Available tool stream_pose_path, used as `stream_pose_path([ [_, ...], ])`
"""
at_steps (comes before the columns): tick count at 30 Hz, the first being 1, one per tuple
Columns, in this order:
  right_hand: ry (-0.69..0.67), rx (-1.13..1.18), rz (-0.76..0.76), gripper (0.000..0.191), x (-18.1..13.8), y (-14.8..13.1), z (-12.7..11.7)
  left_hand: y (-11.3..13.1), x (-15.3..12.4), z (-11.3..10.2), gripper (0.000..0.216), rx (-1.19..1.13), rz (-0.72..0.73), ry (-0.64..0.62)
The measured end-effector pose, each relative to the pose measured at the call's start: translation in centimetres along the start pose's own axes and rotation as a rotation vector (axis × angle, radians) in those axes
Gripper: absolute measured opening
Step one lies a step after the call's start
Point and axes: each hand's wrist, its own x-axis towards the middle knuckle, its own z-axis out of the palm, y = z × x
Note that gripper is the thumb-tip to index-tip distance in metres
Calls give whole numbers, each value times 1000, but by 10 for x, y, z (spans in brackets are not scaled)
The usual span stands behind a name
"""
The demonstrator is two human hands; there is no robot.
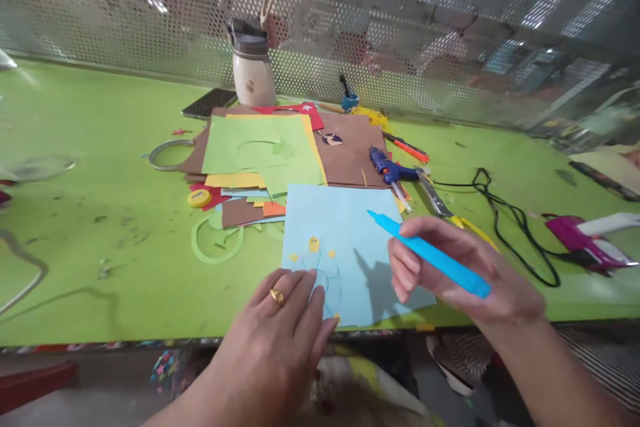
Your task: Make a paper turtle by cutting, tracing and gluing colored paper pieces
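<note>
A light blue sheet of paper (pixel 345 213) lies at the table's front edge, with blue curved lines and small yellow pieces on its lower left part. Pressed flat over that corner is my left hand (pixel 290 320), fingers stretched out, a gold ring on one of them; it covers part of the drawn lines. My right hand (pixel 450 267) grips a bright blue felt-tip pen (pixel 440 260) above the right half of the sheet. The pen's pointed end faces up and left, apart from the paper, and a shadow of hand and pen falls on the sheet.
Behind the sheet lie stacked coloured papers (pixel 250 147). A blue glue gun (pixel 387 167), yellow-handled pliers (pixel 435 197) and a black cable (pixel 500 207) are on the right. A tumbler (pixel 254 73), tape ring (pixel 170 155) and green paper ring (pixel 200 250) stand or lie further left.
</note>
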Motion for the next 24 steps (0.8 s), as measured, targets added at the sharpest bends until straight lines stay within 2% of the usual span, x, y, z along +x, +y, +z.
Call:
stream_pose_path([
  [1,6,7,16,48,-3,2,4,0,0,0,22,1,0,1],
  [3,46,9,54,34,-5,6,11,0,0,1,20,-13,-13,3],
  [6,161,-144,89,17,1,10,16,-1,-5,3,20,-49,-30,-3],
  [9,205,-334,75,19,12,11,21,-2,-10,4,22,-81,-70,-28],
  [11,205,-383,49,18,19,12,25,-3,-12,5,22,-98,-88,-44],
  [19,304,-255,94,9,35,18,41,-4,-14,6,26,-113,-85,-22],
  [24,328,-348,85,7,38,19,42,-6,-15,8,22,-132,-68,-5],
])
